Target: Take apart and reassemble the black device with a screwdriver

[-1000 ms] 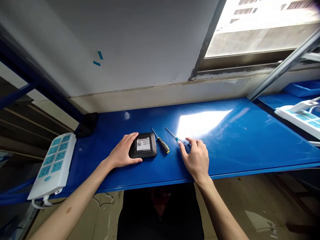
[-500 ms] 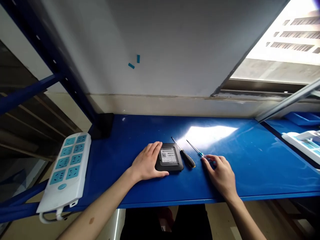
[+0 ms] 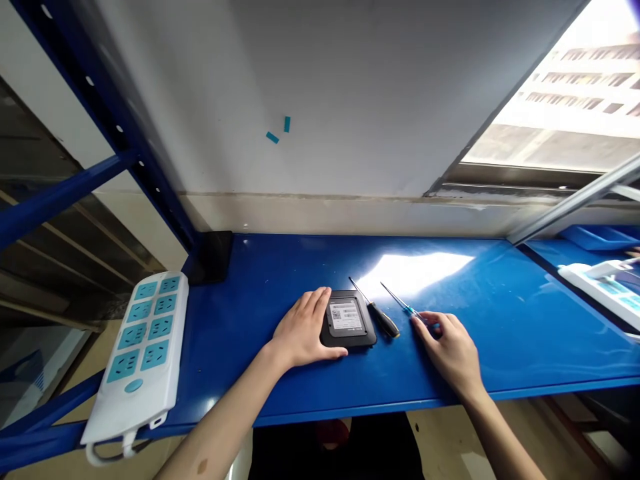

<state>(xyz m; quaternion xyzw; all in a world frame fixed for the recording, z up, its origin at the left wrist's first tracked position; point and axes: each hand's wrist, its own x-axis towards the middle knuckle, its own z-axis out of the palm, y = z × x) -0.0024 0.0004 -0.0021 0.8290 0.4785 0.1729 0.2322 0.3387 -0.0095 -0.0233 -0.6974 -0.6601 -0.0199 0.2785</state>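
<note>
A small black square device [image 3: 349, 321] with a white label lies on the blue shelf [image 3: 280, 373]. My left hand [image 3: 303, 329] rests flat against its left side, fingers stretched out, thumb under its near edge. To its right lies a screwdriver with a black and yellow handle [image 3: 383, 320]. Further right lies a thin screwdriver with a clear blue handle [image 3: 403, 306]. My right hand [image 3: 451, 351] curls over the end of that blue handle, fingertips on it.
A white power strip [image 3: 141, 347] with teal sockets hangs over the shelf's left end. A black block [image 3: 213, 257] stands at the back left corner by the blue rack post. Another power strip [image 3: 607, 291] lies on the neighbouring shelf at right. A wall and window lie behind.
The view has swung left and down, so everything sits further right in frame. My right hand has closed in on the blue screwdriver's handle. My left hand stays against the black device.
</note>
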